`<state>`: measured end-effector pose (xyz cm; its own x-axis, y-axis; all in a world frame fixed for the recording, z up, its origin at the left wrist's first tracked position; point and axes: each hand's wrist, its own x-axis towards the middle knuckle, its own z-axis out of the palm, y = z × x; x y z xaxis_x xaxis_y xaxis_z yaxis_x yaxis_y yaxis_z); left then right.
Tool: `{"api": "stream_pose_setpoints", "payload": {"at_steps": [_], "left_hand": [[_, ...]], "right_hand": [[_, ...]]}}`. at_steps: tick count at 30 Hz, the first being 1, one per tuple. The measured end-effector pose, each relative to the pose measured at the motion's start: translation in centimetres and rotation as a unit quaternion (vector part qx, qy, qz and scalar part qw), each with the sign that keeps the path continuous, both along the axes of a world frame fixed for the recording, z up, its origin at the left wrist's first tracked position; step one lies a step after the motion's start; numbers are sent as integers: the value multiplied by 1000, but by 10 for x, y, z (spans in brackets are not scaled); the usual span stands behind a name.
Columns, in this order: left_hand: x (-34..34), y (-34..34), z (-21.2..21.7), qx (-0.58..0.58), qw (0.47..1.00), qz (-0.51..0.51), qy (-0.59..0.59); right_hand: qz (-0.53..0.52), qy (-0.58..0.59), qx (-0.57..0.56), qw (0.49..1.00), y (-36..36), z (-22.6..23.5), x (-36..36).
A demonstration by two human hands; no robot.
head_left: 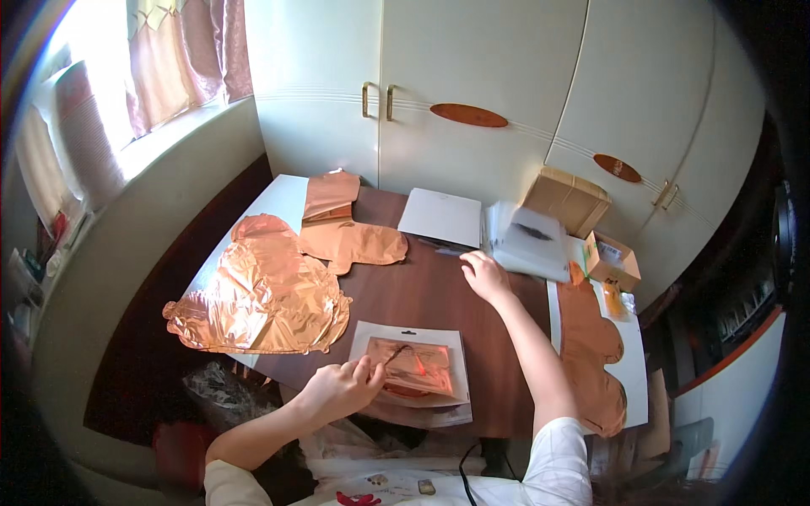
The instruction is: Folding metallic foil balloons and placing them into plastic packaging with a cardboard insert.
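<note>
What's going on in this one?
A person is working at a brown table with bare hands. The left hand is at the left side of a flat package showing folded copper-coloured foil; whether it grips anything is unclear. The right hand is farther back, by the near edge of a white box. A large crumpled copper foil shape lies to the left, and another long foil piece lies to the right.

Daylight floods in from the window (105,76), beyond and left of the left hand (346,390), its glass blown out to white. Glare streaks the crumpled copper foil (261,295) nearer that hand; clear sleeves (527,243) just right of the right hand (487,278) blur. Edges bow toward black corners.
</note>
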<state>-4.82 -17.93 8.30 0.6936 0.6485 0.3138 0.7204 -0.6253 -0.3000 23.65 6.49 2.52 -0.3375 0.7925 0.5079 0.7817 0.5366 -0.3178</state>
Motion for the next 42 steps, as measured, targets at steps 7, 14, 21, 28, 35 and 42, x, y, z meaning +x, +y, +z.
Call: {"api": "stream_pose_setpoints", "payload": {"at_steps": [7, 14, 21, 28, 35, 42], "left_hand": [[-14, 1, 5, -18, 999, 22, -36], [-16, -1, 10, -62, 997, 27, -45], [-6, -2, -8, -41, 997, 21, -62], [1, -8, -51, -20, 996, 34, -85], [7, -7, -61, -7, 994, 30, -109], [7, -4, -65, -15, 996, 20, -88]], "right_hand": [[5, -144, 62, 988, 43, -21, -26], [-66, -183, 46, 980, 54, -41, -28], [-83, -236, -72, 965, 20, -15, -19], [3, -94, -163, 982, -92, 6, 8], [174, 125, -235, 948, -231, 28, 15], [112, 79, -143, 980, -230, 22, 20]]}}
